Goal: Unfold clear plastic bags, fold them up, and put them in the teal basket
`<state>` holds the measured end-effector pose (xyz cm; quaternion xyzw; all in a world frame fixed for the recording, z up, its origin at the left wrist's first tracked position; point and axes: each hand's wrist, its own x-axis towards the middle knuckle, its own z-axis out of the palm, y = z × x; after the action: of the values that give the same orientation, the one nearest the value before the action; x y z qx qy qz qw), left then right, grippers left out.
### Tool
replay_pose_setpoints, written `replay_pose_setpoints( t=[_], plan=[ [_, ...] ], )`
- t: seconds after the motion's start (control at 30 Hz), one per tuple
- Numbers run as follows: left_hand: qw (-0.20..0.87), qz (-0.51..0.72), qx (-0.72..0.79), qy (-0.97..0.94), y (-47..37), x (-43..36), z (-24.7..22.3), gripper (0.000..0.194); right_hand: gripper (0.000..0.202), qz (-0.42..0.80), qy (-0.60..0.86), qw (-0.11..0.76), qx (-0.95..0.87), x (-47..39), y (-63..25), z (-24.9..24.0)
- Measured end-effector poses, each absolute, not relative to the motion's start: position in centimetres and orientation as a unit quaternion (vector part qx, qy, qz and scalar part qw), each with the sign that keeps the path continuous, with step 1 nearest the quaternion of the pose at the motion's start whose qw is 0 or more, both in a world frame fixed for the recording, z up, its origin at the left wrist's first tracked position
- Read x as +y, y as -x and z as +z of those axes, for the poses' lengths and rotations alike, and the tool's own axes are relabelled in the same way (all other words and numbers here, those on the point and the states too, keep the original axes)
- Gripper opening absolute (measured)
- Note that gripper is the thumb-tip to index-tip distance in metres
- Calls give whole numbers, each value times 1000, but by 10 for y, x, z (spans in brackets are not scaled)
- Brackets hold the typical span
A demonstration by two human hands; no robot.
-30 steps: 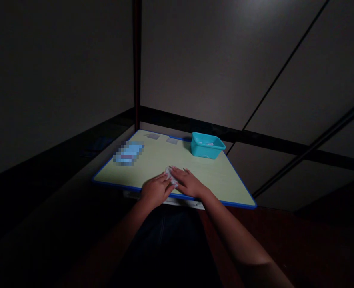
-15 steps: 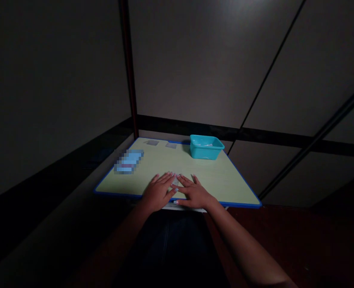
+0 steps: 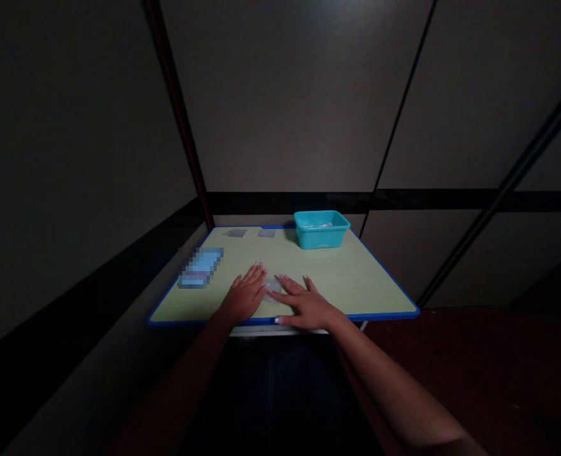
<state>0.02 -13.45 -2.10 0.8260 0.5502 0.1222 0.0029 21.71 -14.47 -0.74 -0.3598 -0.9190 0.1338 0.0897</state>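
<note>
We seem to be at flattening step: small translucent plastic piece (image 3: 273, 289) lies on table (image 3: 356, 278), near front edge, between hands. Left hand (image 3: 243, 297): fingers mostly together; right hand (image 3: 309, 307): fingers spread. Next calls for light, even pressure.

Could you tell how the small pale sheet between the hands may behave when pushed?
The pale sheet is probably floppy, as it looks thin and translucent. It is likely light, being small. Pushed, it may slide rather than tip, since it lies nearly flat on the table.
</note>
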Motion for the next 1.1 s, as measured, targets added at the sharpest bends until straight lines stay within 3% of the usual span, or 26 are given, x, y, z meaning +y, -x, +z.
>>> replay_pose_setpoints(
  t=[0.13,0.33,0.5,0.77,0.87,0.97,1.1],
  plan=[
    [-32,127,586,-800,0,-136,-23,49,57,163,406,163,-884,-137,-204,-7],
    [-36,61,607,-792,0,-132,-26,49,70,152,412,65,-896,-128,-174,-12],
    [-20,49,611,-790,1,-131,-26,50,78,158,426,49,-889,-125,-173,-12],
    [-26,63,617,-784,0,-132,-27,50,64,213,440,35,-872,-101,-181,-6],
    [-20,89,619,-780,0,-133,-26,52,50,249,446,109,-853,-81,-187,-3],
    [-25,115,612,-782,0,-134,-26,57,35,189,506,182,-821,-68,-191,2],
    [-13,111,605,-789,1,-135,-25,63,40,97,599,130,-784,-66,-185,7]
  ],
)
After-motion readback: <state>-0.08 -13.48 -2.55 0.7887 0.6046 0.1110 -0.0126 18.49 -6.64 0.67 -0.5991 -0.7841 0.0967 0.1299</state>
